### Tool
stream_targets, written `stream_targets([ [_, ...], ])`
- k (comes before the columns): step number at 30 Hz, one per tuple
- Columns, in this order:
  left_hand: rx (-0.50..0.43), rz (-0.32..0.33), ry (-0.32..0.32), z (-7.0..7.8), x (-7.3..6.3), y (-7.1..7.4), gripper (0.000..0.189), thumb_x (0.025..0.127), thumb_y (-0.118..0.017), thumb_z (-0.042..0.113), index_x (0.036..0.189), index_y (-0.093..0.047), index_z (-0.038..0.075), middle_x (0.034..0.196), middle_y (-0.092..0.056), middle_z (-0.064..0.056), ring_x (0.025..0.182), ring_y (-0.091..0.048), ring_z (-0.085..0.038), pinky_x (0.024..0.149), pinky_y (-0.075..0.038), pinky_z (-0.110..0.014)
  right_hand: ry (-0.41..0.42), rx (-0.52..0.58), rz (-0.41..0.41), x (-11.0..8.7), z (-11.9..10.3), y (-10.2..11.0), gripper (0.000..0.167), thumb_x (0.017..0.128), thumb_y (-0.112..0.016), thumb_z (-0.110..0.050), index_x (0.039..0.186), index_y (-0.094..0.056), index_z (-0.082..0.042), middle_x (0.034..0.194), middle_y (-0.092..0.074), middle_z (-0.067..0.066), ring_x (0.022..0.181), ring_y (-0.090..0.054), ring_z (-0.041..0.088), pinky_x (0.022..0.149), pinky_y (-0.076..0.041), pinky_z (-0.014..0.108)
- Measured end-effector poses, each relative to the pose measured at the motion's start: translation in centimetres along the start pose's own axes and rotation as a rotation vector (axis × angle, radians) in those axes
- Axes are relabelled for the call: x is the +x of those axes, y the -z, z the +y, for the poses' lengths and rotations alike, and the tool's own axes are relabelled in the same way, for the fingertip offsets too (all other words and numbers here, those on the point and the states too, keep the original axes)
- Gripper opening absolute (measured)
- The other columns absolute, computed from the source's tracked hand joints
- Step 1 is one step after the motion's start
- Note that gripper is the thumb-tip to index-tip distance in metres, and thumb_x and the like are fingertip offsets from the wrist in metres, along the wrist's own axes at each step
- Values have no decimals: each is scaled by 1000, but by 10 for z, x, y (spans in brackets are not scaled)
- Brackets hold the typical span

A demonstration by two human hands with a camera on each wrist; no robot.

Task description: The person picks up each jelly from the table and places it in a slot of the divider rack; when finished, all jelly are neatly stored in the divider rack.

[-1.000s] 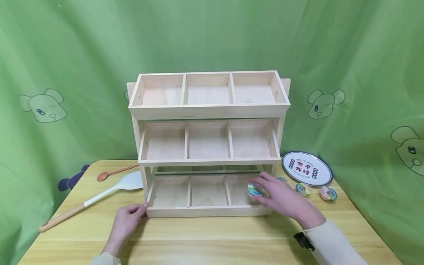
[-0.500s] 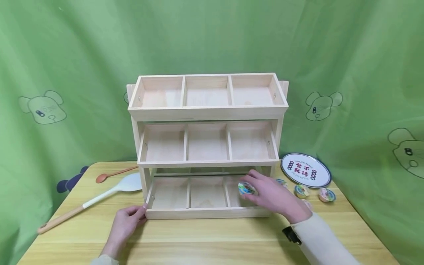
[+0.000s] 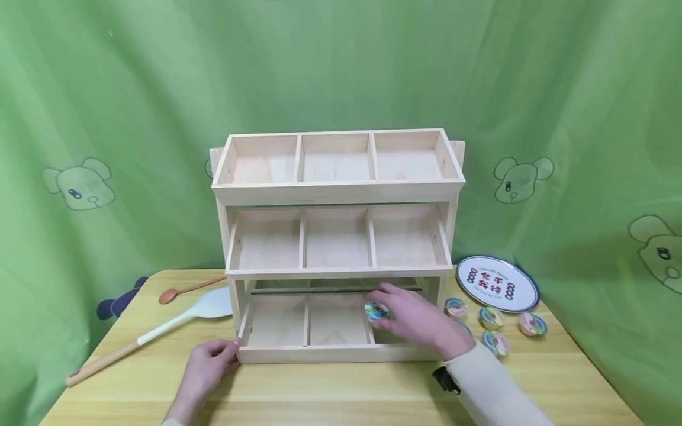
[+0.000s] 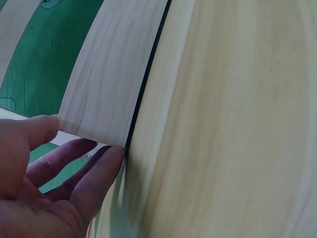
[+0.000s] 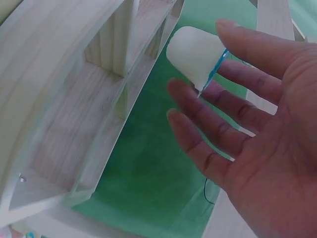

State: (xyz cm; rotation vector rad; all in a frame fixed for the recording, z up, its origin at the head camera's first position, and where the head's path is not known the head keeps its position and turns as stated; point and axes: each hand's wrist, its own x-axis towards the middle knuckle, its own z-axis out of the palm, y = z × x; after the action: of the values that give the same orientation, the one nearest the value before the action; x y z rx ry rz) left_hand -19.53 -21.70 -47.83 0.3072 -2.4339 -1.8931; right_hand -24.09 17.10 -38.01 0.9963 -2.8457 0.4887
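Observation:
A pale three-tier wooden rack (image 3: 341,274) stands on the table, each tier split into three compartments. My left hand (image 3: 208,367) holds the front left corner of its bottom tier; in the left wrist view the thumb lies at the upper corner of the front board (image 4: 106,84) and fingertips touch its end. My right hand (image 3: 418,319) pinches a small jelly cup (image 3: 376,311) above the bottom tier, near the divider between the middle and right compartments. The right wrist view shows the cup's whitish body (image 5: 193,52) and blue-edged lid between thumb and fingers.
Several more jelly cups (image 3: 491,318) lie on the table right of the rack, one partly hidden. Behind them is a white oval plate (image 3: 498,284) with a blue rim. At left lie a white spatula (image 3: 165,327) with a wooden handle and a reddish spoon (image 3: 168,296).
My right hand has carried the jelly cup leftward across the right compartment, uncovering more cups on the table. My left hand stays at the rack's corner. The head view has shifted slightly.

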Motion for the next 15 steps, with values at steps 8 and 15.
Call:
stream_targets([
  [8,8,-6,-3,1,-2,-1,29,97,-63,15,104,-66,-14,102,-68,-19,91,-67,-27,79,-62,-31,-5,12,-36,10,-10,-5,44,86,-77,-24,126,-63,-11,113,-59,1,89,-61,17,73,-55,24],
  [15,9,-4,-2,1,0,0,29,97,-64,14,105,-66,-14,101,-68,-19,90,-68,-27,79,-62,-31,16,30,-59,23,-16,-12,44,88,-75,-25,127,-62,-10,115,-58,2,90,-60,17,74,-55,24],
])
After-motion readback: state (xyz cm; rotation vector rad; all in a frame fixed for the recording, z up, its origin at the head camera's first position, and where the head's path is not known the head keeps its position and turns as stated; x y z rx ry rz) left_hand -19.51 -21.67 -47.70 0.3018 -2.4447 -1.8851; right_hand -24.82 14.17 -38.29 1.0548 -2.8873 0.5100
